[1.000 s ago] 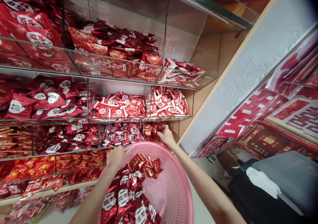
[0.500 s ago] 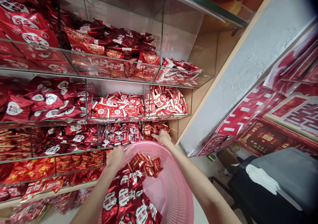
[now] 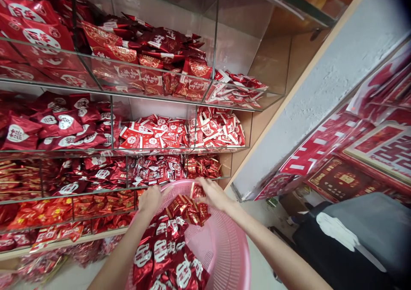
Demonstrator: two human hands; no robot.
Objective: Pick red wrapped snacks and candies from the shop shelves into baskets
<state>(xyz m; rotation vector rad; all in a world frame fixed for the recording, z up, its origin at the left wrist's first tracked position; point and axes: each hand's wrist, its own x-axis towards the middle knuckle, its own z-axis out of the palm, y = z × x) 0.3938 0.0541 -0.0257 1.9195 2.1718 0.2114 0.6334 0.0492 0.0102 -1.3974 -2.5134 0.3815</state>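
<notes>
Left hand (image 3: 150, 199) grips the pink basket (image 3: 230, 245) by its far-left rim; right hand (image 3: 210, 193) holds a red packet (image 3: 198, 191) near the far edge, where loose pinching could drop it outside.

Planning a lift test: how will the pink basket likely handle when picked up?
The pink basket is probably light for its size: its wall looks thin and is perforated. It may dip left when lifted, since the larger packets heap on that side.
</notes>
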